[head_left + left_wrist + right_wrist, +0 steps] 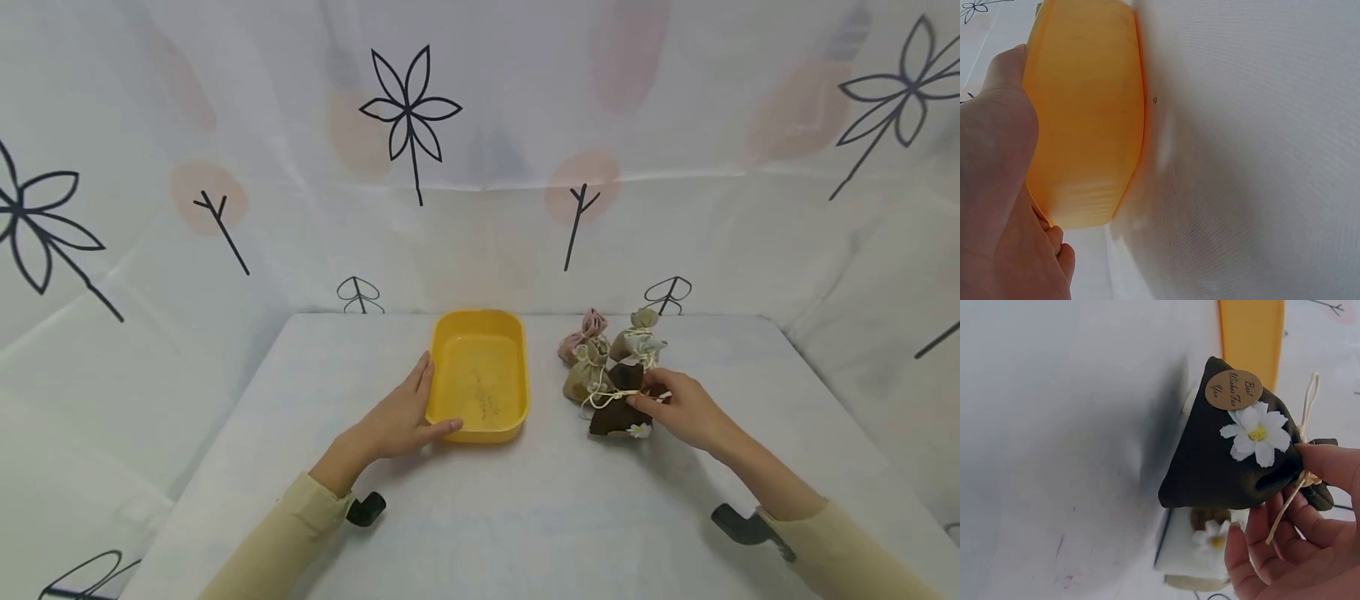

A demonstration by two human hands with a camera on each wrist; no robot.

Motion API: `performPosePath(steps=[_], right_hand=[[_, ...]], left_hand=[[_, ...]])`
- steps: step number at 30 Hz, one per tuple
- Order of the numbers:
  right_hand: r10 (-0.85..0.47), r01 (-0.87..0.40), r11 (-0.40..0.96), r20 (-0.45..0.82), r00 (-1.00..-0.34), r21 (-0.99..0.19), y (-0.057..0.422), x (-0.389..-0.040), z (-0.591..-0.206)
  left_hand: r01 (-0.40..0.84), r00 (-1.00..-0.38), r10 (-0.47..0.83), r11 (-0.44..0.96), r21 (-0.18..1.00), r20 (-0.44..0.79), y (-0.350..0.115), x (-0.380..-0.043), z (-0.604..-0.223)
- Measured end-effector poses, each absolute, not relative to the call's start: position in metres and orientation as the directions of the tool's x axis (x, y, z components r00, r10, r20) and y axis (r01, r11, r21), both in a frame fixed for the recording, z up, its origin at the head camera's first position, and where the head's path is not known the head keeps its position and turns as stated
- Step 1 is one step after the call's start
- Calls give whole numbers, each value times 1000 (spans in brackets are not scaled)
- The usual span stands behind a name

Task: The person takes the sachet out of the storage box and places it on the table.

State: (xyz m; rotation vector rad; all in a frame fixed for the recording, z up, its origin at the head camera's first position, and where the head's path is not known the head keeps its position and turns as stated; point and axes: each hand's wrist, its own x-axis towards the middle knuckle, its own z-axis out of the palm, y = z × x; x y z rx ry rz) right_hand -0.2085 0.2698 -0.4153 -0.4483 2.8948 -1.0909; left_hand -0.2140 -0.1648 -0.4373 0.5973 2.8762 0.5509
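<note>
My right hand (686,412) pinches the tied neck of a dark brown drawstring pouch (1216,456) between thumb and fingers. The pouch bears a white fabric daisy (1257,433) and a round kraft label (1234,389); cream cord circles its neck. Other small pouches crowd behind it: a pink one (573,346), a tan one (579,382), and greenish ones farther back. On the left, my left hand (393,421) rests against the near-left corner of a yellow tray (522,371), its fingers straight along the side and its thumb at the front rim.
Both stand on a white cloth-covered table (480,517). Behind rises a pale curtain (480,242) printed with line-drawn flowers. Black curved pieces (366,509) sit at the sleeve cuffs. Dark specks mark the tray's floor.
</note>
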Motion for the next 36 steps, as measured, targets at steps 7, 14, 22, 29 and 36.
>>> performPosePath(steps=[7, 14, 22, 29, 36], right_hand=[[-273, -248, 726, 63, -960, -641, 276, -214, -419], [-262, -225, 732, 39, -964, -643, 277, -218, -419], [-288, -224, 725, 8, -958, -651, 284, -216, -415], [-277, -244, 753, 42, -960, -611, 304, -218, -403], [-237, -353, 805, 287, -928, -477, 327, -227, -395]], left_hand=[[364, -907, 415, 855, 369, -69, -165, -215, -442], [368, -908, 417, 850, 376, -54, -164, -214, -438], [365, -905, 419, 848, 384, -67, -166, -211, -438], [363, -884, 453, 821, 441, -115, -171, -216, -441], [348, -904, 427, 778, 524, -33, -180, -225, -432]])
